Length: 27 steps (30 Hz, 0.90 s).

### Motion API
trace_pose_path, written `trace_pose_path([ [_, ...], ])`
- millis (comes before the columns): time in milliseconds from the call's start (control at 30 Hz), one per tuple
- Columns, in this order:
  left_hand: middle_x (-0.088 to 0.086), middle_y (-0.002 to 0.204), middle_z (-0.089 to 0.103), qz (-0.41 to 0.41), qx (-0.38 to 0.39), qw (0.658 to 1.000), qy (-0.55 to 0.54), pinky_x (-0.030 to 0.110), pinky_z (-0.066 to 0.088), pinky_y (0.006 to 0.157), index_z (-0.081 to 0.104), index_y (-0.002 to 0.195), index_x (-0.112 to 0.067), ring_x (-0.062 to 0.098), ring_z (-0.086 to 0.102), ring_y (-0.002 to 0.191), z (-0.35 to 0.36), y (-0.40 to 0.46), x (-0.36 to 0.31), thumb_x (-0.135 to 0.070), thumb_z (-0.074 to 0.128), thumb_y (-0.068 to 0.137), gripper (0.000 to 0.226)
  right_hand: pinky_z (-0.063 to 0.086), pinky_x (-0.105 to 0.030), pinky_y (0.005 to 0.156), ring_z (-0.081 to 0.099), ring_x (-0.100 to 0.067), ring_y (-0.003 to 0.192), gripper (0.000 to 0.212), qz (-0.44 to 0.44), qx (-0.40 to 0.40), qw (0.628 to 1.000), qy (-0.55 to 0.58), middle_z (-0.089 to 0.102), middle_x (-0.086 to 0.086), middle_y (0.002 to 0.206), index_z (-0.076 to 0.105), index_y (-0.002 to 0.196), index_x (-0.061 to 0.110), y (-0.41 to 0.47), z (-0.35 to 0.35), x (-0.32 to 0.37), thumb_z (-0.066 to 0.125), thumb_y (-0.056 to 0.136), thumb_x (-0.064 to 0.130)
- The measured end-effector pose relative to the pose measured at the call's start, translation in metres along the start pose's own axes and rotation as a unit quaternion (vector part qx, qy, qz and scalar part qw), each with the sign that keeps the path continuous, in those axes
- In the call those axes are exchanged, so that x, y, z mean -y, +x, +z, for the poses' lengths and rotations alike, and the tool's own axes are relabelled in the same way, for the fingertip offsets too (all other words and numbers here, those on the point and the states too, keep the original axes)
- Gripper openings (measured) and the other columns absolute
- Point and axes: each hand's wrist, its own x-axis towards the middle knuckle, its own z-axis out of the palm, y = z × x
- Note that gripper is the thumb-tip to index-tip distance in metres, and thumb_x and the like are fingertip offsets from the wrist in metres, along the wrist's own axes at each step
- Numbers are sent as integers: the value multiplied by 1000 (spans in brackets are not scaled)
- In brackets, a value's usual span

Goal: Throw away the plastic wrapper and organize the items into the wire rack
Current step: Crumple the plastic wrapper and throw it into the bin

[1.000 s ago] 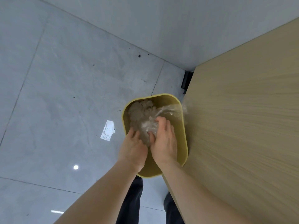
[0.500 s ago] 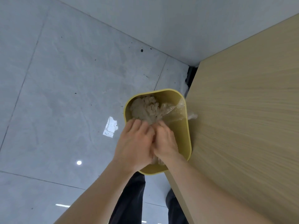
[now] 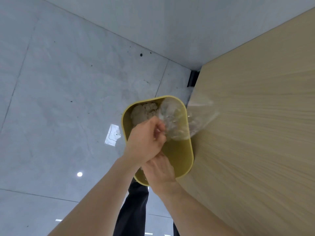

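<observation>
I see the clear, crumpled plastic wrapper (image 3: 177,122) billowing over the yellow bin's (image 3: 187,150) far corner, spilling onto the counter (image 3: 255,133) edge.

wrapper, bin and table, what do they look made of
Wrapper: thin clear plastic film, glossy; you see through it and it crinkles with highlights.
Bin: probably moulded plastic, mustard yellow, smooth matte walls and a rounded rim.
Table: pale wood or wood-look laminate, matte, with straight grain lines; which one is unclear.

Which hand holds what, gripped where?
Left hand pinches the clear crumpled plastic wrapper at its near end, over the yellow bin. Right hand: cannot tell.
</observation>
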Motion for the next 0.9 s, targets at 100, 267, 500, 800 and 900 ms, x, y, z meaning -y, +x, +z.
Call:
trace_pose_path([
  [100,-10,82,61,-29,-88,996,-13,24,45,59,57,114,-33,9,57,71,-13,-27,5,-12,50,78,42,57,-30,57,66,-20,70,30,43,-32,997,47,69,-1,81,75,91,15,-1,11,-6,91,65,11],
  [267,0,88,60,41,-53,959,275,32,45,72,65,104,-16,24,54,87,-3,-44,21,-20,42,77,35,49,-34,76,62,-28,98,15,236,-71,955,163,65,-6,109,71,100,8,8,-2,-20,66,87,3],
  [500,12,137,48,31,18,927,374,42,42,93,65,101,-11,36,44,123,17,-23,13,-33,28,87,45,51,-40,91,53,-32,117,20,216,-48,958,181,48,-11,132,65,107,7,23,-7,-42,62,88,3],
  [800,10,126,60,-18,108,898,426,39,35,109,50,129,-7,30,49,122,24,-15,21,-25,44,94,40,18,-53,127,3,-32,159,49,86,166,982,24,16,-12,170,52,144,39,10,-13,-49,56,98,22],
  [900,11,120,61,-6,92,907,412,37,40,100,51,124,-7,30,52,114,16,-23,5,-15,41,94,32,25,-50,124,11,-31,157,47,107,169,979,22,26,-12,165,57,139,39,4,-36,-43,58,96,22],
])
